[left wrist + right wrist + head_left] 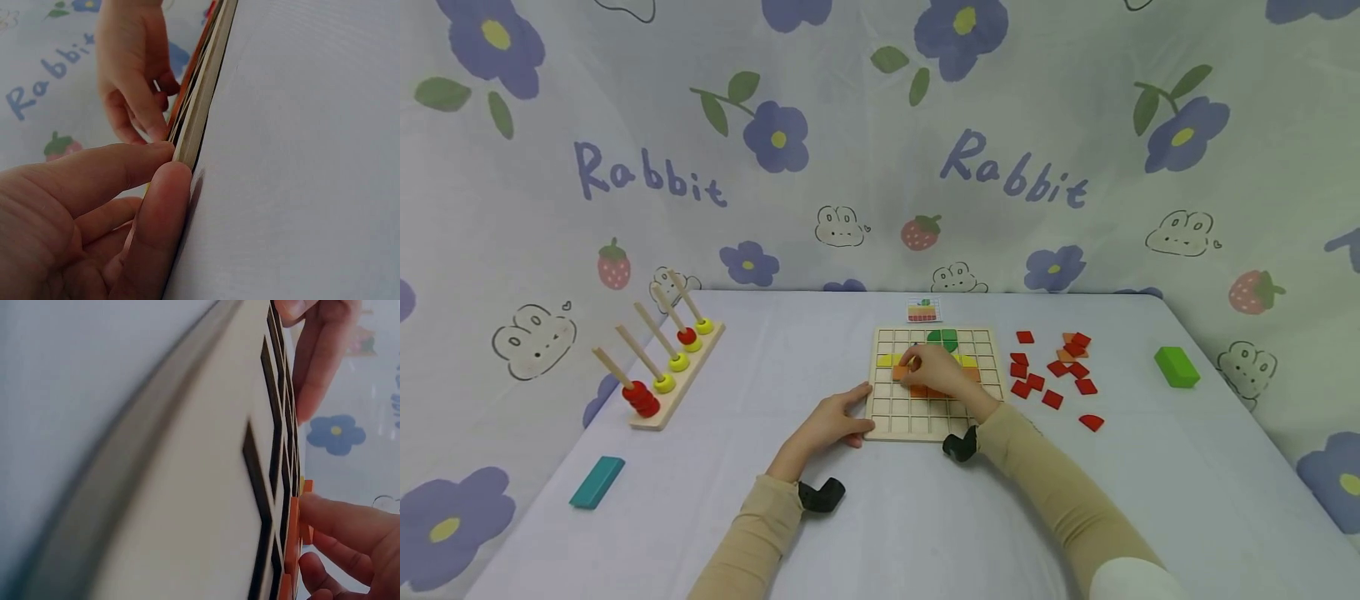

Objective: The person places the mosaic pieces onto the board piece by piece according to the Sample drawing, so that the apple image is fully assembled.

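A square wooden grid board [891,423] lies on the table, bearing green, yellow and orange tiles. Over its left-middle part, my right hand [942,371] pinches an orange square tile [898,374]. That orange tile [308,534] shows behind the fingertip in the right wrist view, close to the board's surface. My left hand [831,418] touches the board's left edge with thumb and forefinger, spread apart along it. In the left wrist view those fingers [164,200] rest against the edge. The right hand and forearm hide part of the tiles.
Red tiles [1052,400] and a few orange ones lie scattered right of the board. A small pattern card [923,310] sits behind it. At left stand a bead-peg rack [679,367] and a teal block [597,482]; a green block [1177,367] is far right.
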The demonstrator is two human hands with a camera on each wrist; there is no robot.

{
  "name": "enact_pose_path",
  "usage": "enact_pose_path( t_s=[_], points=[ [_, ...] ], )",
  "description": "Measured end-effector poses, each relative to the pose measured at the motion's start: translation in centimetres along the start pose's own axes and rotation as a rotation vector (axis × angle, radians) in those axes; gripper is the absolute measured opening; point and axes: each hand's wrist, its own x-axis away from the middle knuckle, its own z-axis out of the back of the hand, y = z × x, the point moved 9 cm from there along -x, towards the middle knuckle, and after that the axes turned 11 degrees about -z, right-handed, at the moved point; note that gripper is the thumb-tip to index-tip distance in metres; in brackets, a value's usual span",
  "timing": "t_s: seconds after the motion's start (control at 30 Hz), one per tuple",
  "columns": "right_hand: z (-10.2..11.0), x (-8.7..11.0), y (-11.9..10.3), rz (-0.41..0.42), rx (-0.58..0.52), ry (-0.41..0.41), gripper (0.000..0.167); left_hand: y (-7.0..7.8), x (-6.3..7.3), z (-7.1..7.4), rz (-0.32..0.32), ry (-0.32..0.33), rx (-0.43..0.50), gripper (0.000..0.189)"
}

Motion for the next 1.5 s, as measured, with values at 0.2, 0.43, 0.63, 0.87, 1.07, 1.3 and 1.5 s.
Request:
enact_pose_path(
  t_s=[0.2,0.43,0.63,0.87,1.07,1.3,1.5],
  points=[
    [0.1,0.0,-0.1,-0.005,0.038,0.018,0.026,0.1,0.0,0.0,-0.003,0.0,0.01,0.069],
    [0.1,0.1,-0.2,0.001,0.04,0.022,0.023,0.2,0.0,0.0,-0.006,0.0,0.008,0.069],
    [0.4,0.4,0.3,-0.015,-0.034,0.01,0.027,0.2,0.1,-0.1,-0.005,-0.001,0.002,0.068],
    [2.8,1.2,2.2,-0.043,-0.188,0.027,0.031,0.3,0.1,-0.1,-0.002,0.003,0.009,0.068],
    [6.0,2.2,5.0,-0.055,-0.263,0.059,0.036,0.2,0.2,-0.1,0.01,0.009,0.001,0.069],
    [10.3,3.6,10.5,-0.153,-0.287,0.15,0.042,0.2,0.1,0.0,0.01,0.015,-0.006,0.069],
    [13.6,5.2,16.1,-0.235,-0.305,0.229,0.044,0.3,0.1,0.0,0.014,0.016,-0.014,0.069]
  ],
)
